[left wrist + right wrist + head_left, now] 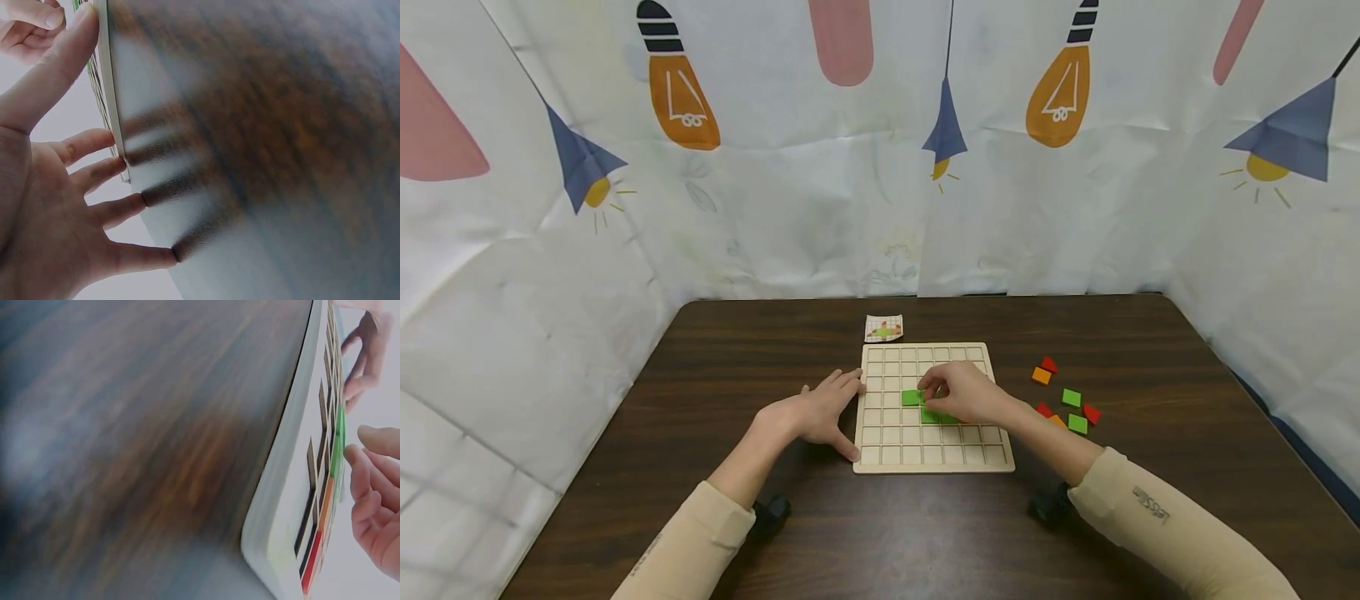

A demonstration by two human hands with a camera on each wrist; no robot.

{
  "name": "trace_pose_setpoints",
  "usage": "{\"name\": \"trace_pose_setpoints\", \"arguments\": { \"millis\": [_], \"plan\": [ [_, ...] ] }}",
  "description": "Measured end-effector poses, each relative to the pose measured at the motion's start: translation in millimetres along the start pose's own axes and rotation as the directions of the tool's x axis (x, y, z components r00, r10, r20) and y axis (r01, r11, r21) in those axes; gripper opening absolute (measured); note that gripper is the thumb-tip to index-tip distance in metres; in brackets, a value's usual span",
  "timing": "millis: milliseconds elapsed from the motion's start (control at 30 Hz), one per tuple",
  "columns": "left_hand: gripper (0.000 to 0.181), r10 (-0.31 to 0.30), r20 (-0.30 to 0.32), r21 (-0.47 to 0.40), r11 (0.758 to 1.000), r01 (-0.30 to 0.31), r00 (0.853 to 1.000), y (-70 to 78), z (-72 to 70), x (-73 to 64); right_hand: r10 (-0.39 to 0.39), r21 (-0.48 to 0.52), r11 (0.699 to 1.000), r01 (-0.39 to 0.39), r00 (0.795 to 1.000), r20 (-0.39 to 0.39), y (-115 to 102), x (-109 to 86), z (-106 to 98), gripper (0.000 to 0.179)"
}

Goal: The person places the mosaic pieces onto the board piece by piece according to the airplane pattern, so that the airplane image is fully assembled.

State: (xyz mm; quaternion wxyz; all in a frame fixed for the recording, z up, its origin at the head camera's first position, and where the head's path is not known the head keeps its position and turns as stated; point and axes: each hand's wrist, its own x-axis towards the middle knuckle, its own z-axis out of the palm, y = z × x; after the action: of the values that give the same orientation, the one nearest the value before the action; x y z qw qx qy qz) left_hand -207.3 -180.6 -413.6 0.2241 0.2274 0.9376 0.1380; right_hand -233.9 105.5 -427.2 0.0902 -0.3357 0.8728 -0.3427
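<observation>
A pale wooden grid board (934, 456) lies on the table. My left hand (816, 410) rests along its left edge, fingers spread and thumb at the near corner; the left wrist view shows these straight fingers (119, 211) by the rim. Over the board's middle, my right hand (967, 392) has its thumb and fingers curled at a green square tile, partly hidden by the fingertips. One green tile (911, 398) sits just left of them, and others (930, 415) lie just below. Orange and red tiles (311, 562) show on the board in the right wrist view.
A small pattern card (883, 329) lies beyond the board. Loose green (1071, 397), red (1091, 413) and orange (1041, 376) tiles are scattered to the right, some partly behind my right forearm. Printed white curtains (790, 225) surround the dark wooden table (737, 350).
</observation>
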Motion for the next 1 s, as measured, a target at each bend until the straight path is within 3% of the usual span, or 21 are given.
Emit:
{"name": "trace_pose_setpoints", "arguments": {
  "millis": [533, 1000],
  "plan": [
    [0.1, 0.009, -0.013, -0.001, 1.0, -0.009, 1.0, 1.1, 0.0, -0.7, -0.029, -0.013, 0.999, 0.029, 0.999, 0.024, -5, 0.4, 1, 0.025],
    [0.1, 0.01, -0.013, -0.002, 1.0, -0.01, 1.0, 0.6, 0.3, -1.6, -0.003, 0.001, 1.0, 0.003, 1.0, -0.018, 18, -28.2, -20, 0.02]
  ]
}}
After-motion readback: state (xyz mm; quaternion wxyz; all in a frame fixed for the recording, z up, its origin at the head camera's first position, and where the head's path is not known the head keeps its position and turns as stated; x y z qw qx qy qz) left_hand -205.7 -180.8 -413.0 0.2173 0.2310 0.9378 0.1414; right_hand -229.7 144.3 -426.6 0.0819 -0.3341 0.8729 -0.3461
